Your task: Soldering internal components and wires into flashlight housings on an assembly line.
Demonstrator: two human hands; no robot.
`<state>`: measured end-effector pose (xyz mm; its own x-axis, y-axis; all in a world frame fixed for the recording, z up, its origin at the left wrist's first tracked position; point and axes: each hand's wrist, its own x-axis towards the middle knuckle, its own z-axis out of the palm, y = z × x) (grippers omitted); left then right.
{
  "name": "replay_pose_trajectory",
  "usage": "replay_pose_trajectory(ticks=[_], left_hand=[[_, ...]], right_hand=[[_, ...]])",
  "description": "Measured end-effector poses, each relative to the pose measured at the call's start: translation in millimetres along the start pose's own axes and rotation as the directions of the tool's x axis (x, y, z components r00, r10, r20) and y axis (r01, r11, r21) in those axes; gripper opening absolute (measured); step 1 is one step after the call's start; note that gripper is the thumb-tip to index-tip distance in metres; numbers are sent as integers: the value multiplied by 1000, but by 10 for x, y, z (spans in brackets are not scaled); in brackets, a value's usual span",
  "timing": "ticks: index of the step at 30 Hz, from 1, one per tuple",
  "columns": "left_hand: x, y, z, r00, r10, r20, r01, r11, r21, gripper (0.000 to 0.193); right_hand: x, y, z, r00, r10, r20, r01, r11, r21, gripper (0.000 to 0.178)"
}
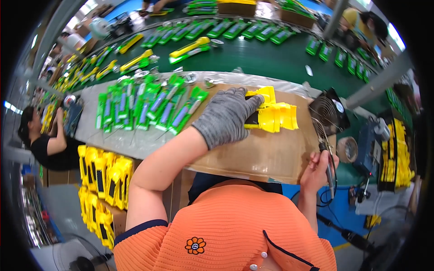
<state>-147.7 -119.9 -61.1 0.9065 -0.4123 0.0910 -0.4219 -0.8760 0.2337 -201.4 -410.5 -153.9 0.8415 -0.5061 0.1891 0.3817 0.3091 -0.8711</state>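
Note:
My left hand [226, 118], in a grey knitted glove, is closed on a yellow plastic housing [281, 118] with a dark panel, its fingers bent over the left part. The housing lies on a brown cardboard sheet [253, 156]; a second yellow piece [266, 94] shows just behind, and whether the two are joined I cannot tell. At the sheet's right edge, my bare right hand [315, 171] is wrapped round a soldering iron [331, 183]. Its metal end points away from me, beside a black fan-like unit with a round grille [329, 113].
Several green-wrapped parts [149, 104] lie in a pile to the left. Beyond runs a green conveyor belt [253, 56] carrying yellow and green pieces. A tape roll [347, 149] and blue box [367, 151] stand right. Yellow housings [106, 180] are stacked lower left. Co-workers sit around.

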Motion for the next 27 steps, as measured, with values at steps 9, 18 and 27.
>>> replay_pose_trajectory(ticks=[9, 18, 27], left_hand=[[398, -347, 475, 985, 125, -122, -143, 977, -155, 46], [363, -146, 636, 893, 202, -402, -268, 957, -114, 15], [17, 64, 688, 962, 197, -188, -236, 947, -218, 14]], right_hand=[[20, 53, -65, 999, -33, -8, 32, 998, -45, 16], [-31, 71, -109, 996, -80, -28, 76, 990, -115, 15], [15, 89, -56, 996, -79, -52, 74, 993, -96, 15]])
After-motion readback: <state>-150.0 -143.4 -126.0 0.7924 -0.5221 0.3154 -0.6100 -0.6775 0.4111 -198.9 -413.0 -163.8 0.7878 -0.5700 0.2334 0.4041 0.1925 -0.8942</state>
